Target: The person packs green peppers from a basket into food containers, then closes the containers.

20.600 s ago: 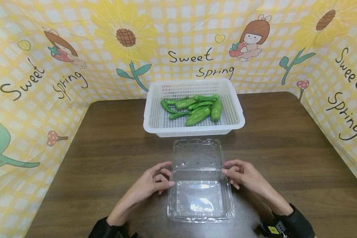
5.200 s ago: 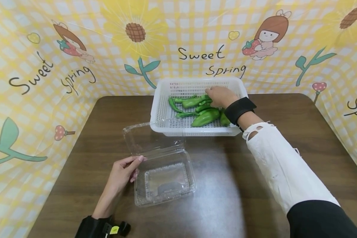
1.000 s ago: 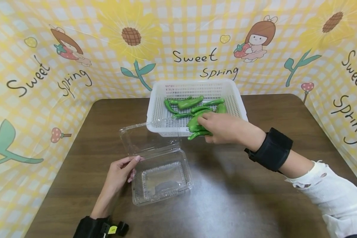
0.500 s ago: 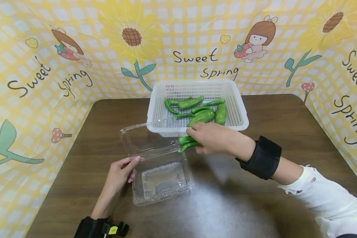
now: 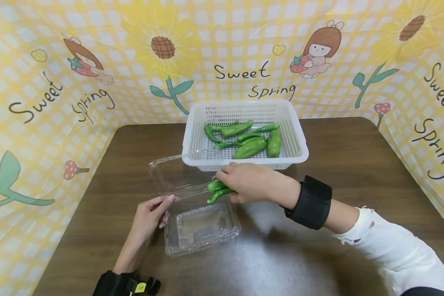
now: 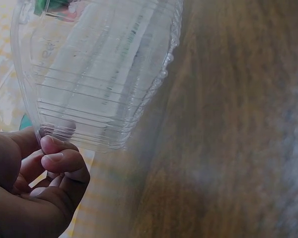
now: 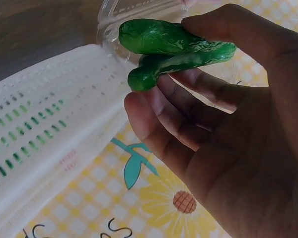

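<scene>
Right hand [image 5: 249,185] pinching two green peppers [image 5: 217,190], light, smooth, slippery, best held mid-body; left hand [image 5: 149,213] gripping flimsy clamshell [image 5: 203,224] rim at 9 o'clock.

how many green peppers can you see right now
About 9: two pinched in the right hand as green peppers over the clear clamshell box; roughly seven in the white basket. Some overlap, so more may be hidden.

Two green peppers [image 5: 217,190] in one hand [image 5: 249,181], about seven peppers [image 5: 248,147] in one white basket [image 5: 298,142], one clear clamshell box [image 5: 201,222].
</scene>
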`<state>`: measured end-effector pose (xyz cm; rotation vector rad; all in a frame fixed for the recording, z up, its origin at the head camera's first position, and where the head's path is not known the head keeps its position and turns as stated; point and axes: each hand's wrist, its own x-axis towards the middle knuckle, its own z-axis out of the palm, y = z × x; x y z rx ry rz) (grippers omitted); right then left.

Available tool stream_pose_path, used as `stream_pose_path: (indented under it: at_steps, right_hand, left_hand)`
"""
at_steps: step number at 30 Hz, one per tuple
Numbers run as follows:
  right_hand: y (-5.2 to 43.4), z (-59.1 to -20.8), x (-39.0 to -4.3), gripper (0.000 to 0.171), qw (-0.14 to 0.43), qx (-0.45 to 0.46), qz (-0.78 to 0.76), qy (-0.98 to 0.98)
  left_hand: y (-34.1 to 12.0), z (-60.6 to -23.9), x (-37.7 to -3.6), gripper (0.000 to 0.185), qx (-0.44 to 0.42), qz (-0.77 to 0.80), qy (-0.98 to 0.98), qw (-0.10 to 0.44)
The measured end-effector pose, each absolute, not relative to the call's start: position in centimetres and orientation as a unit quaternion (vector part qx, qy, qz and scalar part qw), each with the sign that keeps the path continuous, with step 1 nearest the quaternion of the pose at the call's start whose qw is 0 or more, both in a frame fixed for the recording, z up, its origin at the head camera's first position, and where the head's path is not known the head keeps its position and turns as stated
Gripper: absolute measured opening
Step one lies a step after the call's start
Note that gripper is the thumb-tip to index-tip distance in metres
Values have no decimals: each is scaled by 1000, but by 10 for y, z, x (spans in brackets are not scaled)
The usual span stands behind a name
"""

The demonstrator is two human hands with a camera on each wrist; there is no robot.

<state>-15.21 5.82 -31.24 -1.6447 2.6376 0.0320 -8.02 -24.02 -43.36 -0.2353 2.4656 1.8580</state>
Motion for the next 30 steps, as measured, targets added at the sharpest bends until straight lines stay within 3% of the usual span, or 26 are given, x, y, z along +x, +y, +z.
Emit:
stream_pose_path:
  at_steps: [30]
  right_hand:
    - [-1,-337,-131,36,70,-545,70,833]
  left_hand:
    - [-241,-435,-79,41,-75,596,799,21]
